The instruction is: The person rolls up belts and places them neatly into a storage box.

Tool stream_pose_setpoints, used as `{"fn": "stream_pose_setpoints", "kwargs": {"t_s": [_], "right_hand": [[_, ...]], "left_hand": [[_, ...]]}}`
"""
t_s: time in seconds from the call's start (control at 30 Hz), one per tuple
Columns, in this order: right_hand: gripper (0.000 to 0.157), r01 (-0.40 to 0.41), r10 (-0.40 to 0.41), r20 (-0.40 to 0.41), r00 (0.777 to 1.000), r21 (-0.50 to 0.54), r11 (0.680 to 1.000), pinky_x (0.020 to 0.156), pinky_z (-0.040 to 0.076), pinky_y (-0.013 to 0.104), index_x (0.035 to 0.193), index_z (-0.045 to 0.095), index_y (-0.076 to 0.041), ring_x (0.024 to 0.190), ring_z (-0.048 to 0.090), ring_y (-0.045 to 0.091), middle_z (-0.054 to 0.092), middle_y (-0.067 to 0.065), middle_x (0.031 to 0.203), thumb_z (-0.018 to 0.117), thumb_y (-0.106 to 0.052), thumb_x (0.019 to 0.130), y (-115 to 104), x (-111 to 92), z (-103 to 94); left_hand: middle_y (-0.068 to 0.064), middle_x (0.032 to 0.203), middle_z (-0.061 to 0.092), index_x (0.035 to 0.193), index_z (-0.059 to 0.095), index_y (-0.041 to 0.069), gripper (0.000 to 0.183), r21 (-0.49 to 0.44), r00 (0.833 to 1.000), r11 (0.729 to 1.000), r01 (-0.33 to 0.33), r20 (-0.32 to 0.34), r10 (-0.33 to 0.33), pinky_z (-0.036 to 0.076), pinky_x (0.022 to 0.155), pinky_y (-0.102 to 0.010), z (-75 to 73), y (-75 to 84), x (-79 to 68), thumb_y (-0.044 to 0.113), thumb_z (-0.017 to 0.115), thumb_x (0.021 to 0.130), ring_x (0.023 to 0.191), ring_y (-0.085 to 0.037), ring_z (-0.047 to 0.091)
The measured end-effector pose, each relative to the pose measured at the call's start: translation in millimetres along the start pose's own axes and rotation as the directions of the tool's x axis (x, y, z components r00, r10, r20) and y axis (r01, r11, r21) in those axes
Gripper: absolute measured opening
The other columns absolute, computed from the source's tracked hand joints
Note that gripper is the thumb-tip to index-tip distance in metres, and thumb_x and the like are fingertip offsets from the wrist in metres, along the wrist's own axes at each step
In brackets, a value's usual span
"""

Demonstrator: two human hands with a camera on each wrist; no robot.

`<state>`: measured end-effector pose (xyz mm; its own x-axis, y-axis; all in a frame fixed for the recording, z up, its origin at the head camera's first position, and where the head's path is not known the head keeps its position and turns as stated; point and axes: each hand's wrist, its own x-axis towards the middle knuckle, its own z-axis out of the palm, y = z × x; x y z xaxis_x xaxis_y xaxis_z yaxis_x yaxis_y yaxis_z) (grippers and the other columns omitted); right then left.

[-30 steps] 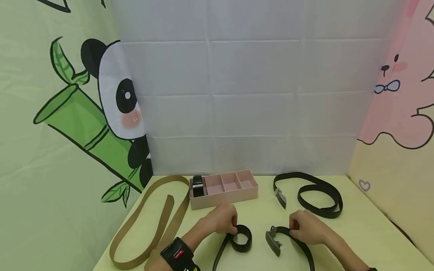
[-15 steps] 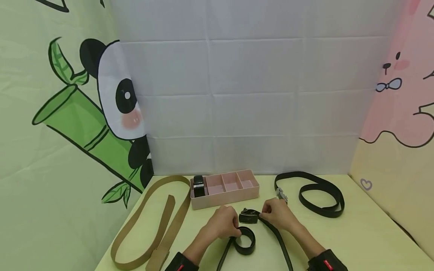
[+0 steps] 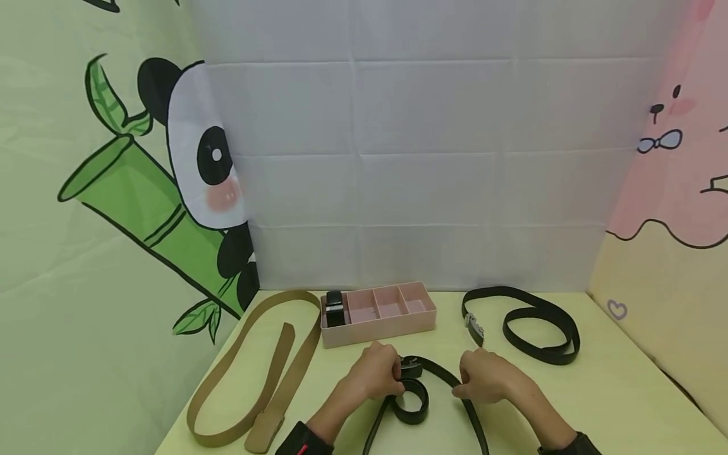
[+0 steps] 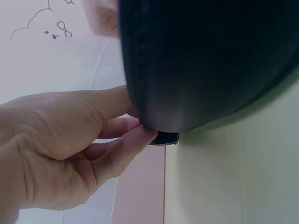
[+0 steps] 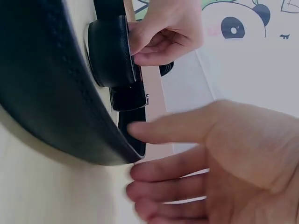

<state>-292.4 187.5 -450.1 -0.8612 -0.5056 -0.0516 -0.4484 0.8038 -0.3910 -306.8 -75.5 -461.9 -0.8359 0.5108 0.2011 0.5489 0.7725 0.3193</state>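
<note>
In the head view a black belt stands on edge on the table, its tail rolled into a small coil (image 3: 411, 418). My left hand (image 3: 372, 373) pinches the top of that coil between thumb and fingers. The belt's buckle (image 3: 411, 366) lies right behind the coil, close to the left fingertips. From there the strap (image 3: 476, 423) curves right and back toward me. My right hand (image 5: 252, 158) is at this curve, thumb and straightened fingers spread on either side of the strap in the right wrist view, with a gap between them.
Behind the hands stands a pink divided box (image 3: 378, 332) with a rolled black belt (image 3: 334, 309) in its leftmost compartment. A tan belt (image 3: 200, 398) lies looped at left. Another black belt (image 3: 574, 341) with a silver buckle (image 3: 473, 326) lies at back right, near the right hand.
My right hand has carried the buckle end left to behind the coil, let go of it, and moved back right along the strap. My left hand stays on the coil.
</note>
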Motion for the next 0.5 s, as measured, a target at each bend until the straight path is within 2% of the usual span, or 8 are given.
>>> {"fn": "stream_pose_setpoints", "kwargs": {"t_s": [0.1,0.17,0.2,0.27,0.33,0.4,0.5], "right_hand": [[0.033,-0.029,0.030,0.139,0.990,-0.008,1.000,0.040,0.034,0.020,0.053,0.064,-0.015,0.038,0.041,0.003,0.050,-0.011,0.044,0.076,-0.016,0.083,-2.2,-8.3,-1.9],[0.033,-0.036,0.040,0.157,0.987,-0.025,0.999,0.038,0.032,0.020,0.050,0.061,-0.015,0.035,0.040,0.003,0.049,-0.010,0.041,0.074,-0.009,0.080,-3.0,-9.2,-1.2],[0.033,-0.038,0.044,0.141,0.989,-0.044,0.998,0.038,0.031,0.020,0.051,0.059,-0.016,0.036,0.039,0.003,0.048,-0.011,0.041,0.073,-0.007,0.079,-3.0,-8.7,-0.3],[0.039,-0.021,0.027,0.060,0.998,-0.086,0.996,0.038,0.026,0.019,0.050,0.049,-0.019,0.037,0.033,0.002,0.039,-0.013,0.042,0.071,-0.003,0.078,-2.3,-6.6,2.5],[0.045,-0.010,0.002,-0.066,0.998,-0.124,0.992,0.040,0.022,0.021,0.052,0.043,-0.020,0.041,0.027,0.002,0.032,-0.014,0.045,0.073,-0.002,0.079,-0.2,-2.0,8.7],[0.048,-0.003,-0.034,-0.212,0.977,-0.173,0.985,0.041,0.022,0.022,0.054,0.040,-0.021,0.045,0.026,0.003,0.030,-0.013,0.050,0.075,-0.003,0.081,3.0,7.2,19.7],[0.041,0.013,-0.083,-0.372,0.925,-0.187,0.982,0.043,0.029,0.023,0.059,0.049,-0.021,0.049,0.034,0.004,0.041,-0.013,0.055,0.079,-0.009,0.084,6.1,25.6,40.2]], "left_hand": [[0.013,0.052,0.055,0.054,0.064,0.018,0.029,0.001,1.000,1.000,0.016,-0.001,-0.016,0.039,0.043,-0.016,-0.8,1.6,-1.4,0.011,0.088,0.068,0.047,-0.003,0.048],[0.013,0.051,0.053,0.054,0.062,0.018,0.031,0.014,1.000,1.000,0.018,-0.003,-0.018,0.038,0.042,-0.016,-0.3,3.1,-2.1,0.010,0.088,0.069,0.046,-0.002,0.047],[0.013,0.050,0.052,0.052,0.061,0.018,0.032,0.032,1.000,0.999,0.009,-0.008,-0.009,0.038,0.041,-0.016,0.4,4.2,-2.2,0.009,0.087,0.069,0.046,-0.002,0.045],[0.013,0.048,0.048,0.050,0.058,0.018,0.036,0.073,1.000,0.997,-0.020,-0.018,0.022,0.035,0.040,-0.016,2.0,7.7,-3.1,0.007,0.086,0.069,0.046,-0.002,0.042],[0.013,0.046,0.044,0.048,0.053,0.019,0.041,0.139,0.998,0.989,-0.052,-0.030,0.056,0.033,0.040,-0.016,4.4,12.2,-3.7,0.005,0.085,0.069,0.047,-0.002,0.038],[0.012,0.046,0.043,0.048,0.050,0.019,0.043,0.210,0.995,0.974,-0.079,-0.047,0.091,0.032,0.040,-0.017,5.8,18.2,-4.6,0.003,0.084,0.069,0.047,-0.003,0.035],[0.011,0.048,0.045,0.050,0.050,0.019,0.041,0.278,0.992,0.955,-0.098,-0.054,0.118,0.033,0.040,-0.018,6.2,26.0,-5.7,0.002,0.082,0.070,0.047,-0.003,0.035]]}}
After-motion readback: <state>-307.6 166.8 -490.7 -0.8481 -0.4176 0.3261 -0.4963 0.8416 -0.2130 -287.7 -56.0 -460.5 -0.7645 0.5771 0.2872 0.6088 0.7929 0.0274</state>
